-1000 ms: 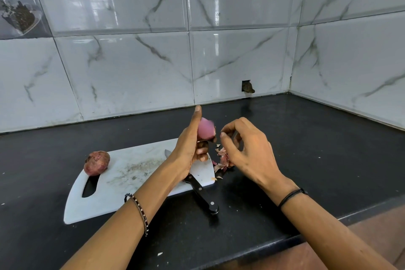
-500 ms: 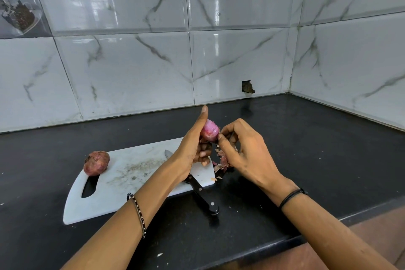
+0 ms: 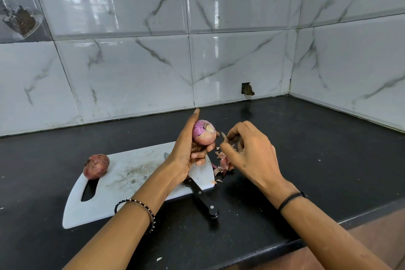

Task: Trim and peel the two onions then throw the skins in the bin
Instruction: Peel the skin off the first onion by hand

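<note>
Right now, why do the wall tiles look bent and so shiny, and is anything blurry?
Head view: the wide lens bows the straight joints of the wall tiles, most toward the edges; bright window-like glare sits on the upper tiles; the black counter faintly mirrors the wall; the onion in the left hand looks sharp, and the right hand shows no motion blur.

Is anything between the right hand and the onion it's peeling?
Nothing visible. The right hand, pinching what looks like a skin scrap, sits just right of the onion gripped by the left hand; only air between.
</note>
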The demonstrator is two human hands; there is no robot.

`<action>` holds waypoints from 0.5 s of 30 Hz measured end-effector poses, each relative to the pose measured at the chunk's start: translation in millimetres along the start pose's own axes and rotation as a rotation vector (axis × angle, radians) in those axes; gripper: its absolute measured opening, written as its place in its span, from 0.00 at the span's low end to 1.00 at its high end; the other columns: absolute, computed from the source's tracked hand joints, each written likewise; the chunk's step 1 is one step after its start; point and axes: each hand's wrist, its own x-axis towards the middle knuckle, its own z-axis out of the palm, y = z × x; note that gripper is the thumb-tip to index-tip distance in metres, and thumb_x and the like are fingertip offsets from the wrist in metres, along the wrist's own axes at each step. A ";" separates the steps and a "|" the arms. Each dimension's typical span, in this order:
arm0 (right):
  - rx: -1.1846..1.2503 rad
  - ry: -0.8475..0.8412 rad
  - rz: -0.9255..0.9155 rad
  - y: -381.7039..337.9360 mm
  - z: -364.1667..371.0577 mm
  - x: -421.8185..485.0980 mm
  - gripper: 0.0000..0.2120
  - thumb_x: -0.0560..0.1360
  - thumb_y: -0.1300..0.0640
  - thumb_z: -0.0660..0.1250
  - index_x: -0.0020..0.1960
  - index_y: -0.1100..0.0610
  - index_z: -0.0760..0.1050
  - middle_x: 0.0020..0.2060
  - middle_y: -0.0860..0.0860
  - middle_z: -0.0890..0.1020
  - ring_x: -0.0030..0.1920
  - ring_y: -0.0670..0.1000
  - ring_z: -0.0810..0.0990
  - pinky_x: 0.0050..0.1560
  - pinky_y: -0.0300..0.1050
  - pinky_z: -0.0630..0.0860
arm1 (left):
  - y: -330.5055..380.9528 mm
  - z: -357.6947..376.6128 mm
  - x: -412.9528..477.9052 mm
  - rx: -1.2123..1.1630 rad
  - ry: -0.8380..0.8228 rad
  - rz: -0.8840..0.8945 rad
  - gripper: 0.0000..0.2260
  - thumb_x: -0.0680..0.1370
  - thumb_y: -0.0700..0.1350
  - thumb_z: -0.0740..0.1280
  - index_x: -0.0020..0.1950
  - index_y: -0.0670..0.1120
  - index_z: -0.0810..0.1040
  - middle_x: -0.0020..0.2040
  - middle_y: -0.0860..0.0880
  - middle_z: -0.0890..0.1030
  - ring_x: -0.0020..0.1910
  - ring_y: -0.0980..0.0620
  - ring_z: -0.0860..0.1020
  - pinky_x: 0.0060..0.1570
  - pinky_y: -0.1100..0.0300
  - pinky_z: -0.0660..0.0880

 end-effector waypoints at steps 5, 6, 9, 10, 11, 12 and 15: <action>0.010 0.011 0.015 2.4 1.6 -0.1 0.05 0.81 0.51 0.65 0.56 0.45 0.78 0.42 0.38 0.82 0.41 0.42 0.79 0.41 0.48 0.79 | -3.1 0.6 0.4 0.022 -0.017 -0.010 0.33 0.78 0.70 0.57 0.39 0.42 0.85 0.32 0.43 0.77 0.17 0.56 0.61 0.19 0.65 0.61; 0.031 0.020 0.016 2.9 2.0 0.3 0.07 0.82 0.50 0.63 0.58 0.45 0.77 0.43 0.39 0.83 0.42 0.43 0.80 0.42 0.49 0.79 | -3.4 1.2 0.5 0.036 -0.020 -0.009 0.33 0.78 0.70 0.58 0.39 0.41 0.84 0.33 0.41 0.78 0.18 0.55 0.62 0.20 0.64 0.61; 0.198 0.016 0.007 -0.3 0.4 1.4 0.13 0.84 0.42 0.57 0.60 0.45 0.75 0.47 0.42 0.83 0.45 0.44 0.81 0.47 0.52 0.80 | -3.4 3.9 -1.3 0.107 -0.027 0.003 0.32 0.78 0.69 0.60 0.40 0.40 0.80 0.37 0.37 0.77 0.19 0.52 0.64 0.21 0.62 0.64; 0.257 0.007 0.002 -2.2 -1.0 0.9 0.15 0.84 0.40 0.56 0.61 0.46 0.75 0.49 0.42 0.82 0.48 0.44 0.81 0.49 0.51 0.80 | -3.2 5.7 -2.5 0.139 -0.041 0.007 0.31 0.78 0.69 0.60 0.40 0.41 0.79 0.36 0.39 0.77 0.20 0.52 0.63 0.22 0.62 0.64; 0.306 -0.012 -0.007 -4.7 -2.3 0.0 0.16 0.84 0.40 0.56 0.61 0.47 0.75 0.50 0.41 0.82 0.51 0.43 0.81 0.51 0.50 0.80 | -3.5 7.5 -3.6 0.164 -0.062 0.015 0.29 0.78 0.69 0.60 0.39 0.43 0.78 0.34 0.41 0.76 0.21 0.52 0.63 0.23 0.62 0.63; 0.343 -0.042 -0.023 -6.9 -3.1 -0.7 0.16 0.84 0.40 0.57 0.61 0.48 0.75 0.51 0.41 0.82 0.52 0.43 0.81 0.52 0.48 0.79 | -3.7 9.4 -4.4 0.179 -0.080 0.026 0.28 0.79 0.69 0.59 0.37 0.46 0.78 0.32 0.44 0.75 0.22 0.53 0.62 0.24 0.61 0.62; 0.341 -0.123 -0.090 -8.4 -0.8 -3.0 0.17 0.82 0.37 0.59 0.62 0.48 0.73 0.53 0.41 0.80 0.54 0.44 0.80 0.53 0.49 0.79 | -4.1 12.2 -6.0 0.181 -0.058 0.044 0.26 0.79 0.68 0.59 0.35 0.50 0.80 0.27 0.50 0.69 0.23 0.54 0.61 0.25 0.60 0.60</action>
